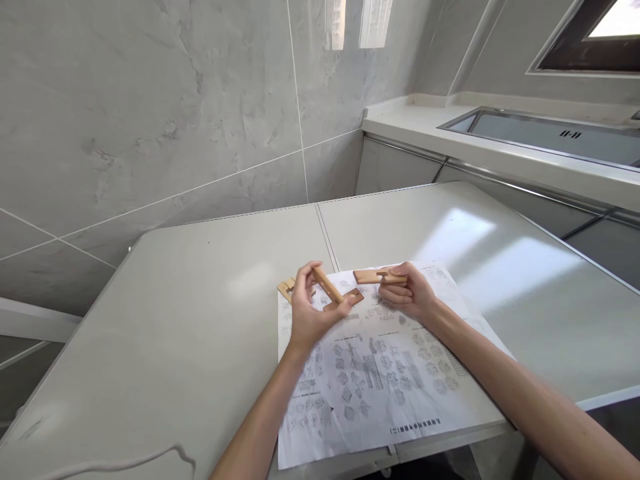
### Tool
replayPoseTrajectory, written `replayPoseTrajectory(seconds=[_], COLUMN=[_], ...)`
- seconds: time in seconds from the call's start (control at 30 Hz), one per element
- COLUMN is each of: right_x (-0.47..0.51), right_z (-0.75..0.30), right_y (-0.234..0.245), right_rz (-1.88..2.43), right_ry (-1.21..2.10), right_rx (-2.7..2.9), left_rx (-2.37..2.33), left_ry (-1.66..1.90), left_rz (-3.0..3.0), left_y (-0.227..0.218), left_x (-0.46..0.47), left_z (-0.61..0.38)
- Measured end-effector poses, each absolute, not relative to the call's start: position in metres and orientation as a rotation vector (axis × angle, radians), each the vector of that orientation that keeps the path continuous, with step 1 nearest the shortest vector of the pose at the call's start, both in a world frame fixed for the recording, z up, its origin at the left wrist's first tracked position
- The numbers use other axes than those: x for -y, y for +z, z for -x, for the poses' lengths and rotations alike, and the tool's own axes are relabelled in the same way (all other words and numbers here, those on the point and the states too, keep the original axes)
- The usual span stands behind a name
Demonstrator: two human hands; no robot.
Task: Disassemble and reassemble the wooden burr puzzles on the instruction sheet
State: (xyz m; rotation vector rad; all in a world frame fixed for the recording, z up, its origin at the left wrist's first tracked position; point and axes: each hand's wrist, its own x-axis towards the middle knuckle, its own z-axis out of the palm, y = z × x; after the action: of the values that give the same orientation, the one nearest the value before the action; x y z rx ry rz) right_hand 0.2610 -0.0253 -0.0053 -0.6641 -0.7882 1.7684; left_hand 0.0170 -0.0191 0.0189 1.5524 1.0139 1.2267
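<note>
Two bare hands hold light-brown wooden pieces above a large white paper sheet [320,448] printed with small diagrams.
The left hand [311,312] pinches a straight, narrow light-brown wooden bar [327,285] at a slant, its ends between the fingertips and the thumb; the right hand [407,292] has its fingers curled closed around one end of a flat light-brown wooden strip with a notch [368,277], whose other end points toward the bar, the two pieces apart. Just beyond the left thumb, a flat brown wooden piece with a hole [358,299] appears over the sheet; whether the thumb touches it, I cannot tell. Yellowish slotted wooden pieces [286,289] sit at the sheet's far left corner, partly hidden behind the left fingers. The sheet lies on a pale, glossy table [175,320].
</note>
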Motion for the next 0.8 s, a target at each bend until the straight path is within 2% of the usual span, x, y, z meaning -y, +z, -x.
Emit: replayPoseTrajectory(seconds=[0.23,0.47,0.8], right_x=[0.022,0.022,0.02], right_z=[-0.261,-0.255,-0.254], right_y=[0.001,-0.003,-0.003], right_rz=[0.621,0.628,0.647], right_ry=[1.631,1.635,1.657], right_rx=[0.635,0.595,0.592], left_rx=[-0.993,-0.666,-0.488], left_ry=[1.146,0.856,0.676], left_rz=[-1.85,-2.375,-2.506], left_y=[0.018,0.014,0.012], left_x=[0.021,0.021,0.022], left_z=[-0.02,-0.021,-0.024])
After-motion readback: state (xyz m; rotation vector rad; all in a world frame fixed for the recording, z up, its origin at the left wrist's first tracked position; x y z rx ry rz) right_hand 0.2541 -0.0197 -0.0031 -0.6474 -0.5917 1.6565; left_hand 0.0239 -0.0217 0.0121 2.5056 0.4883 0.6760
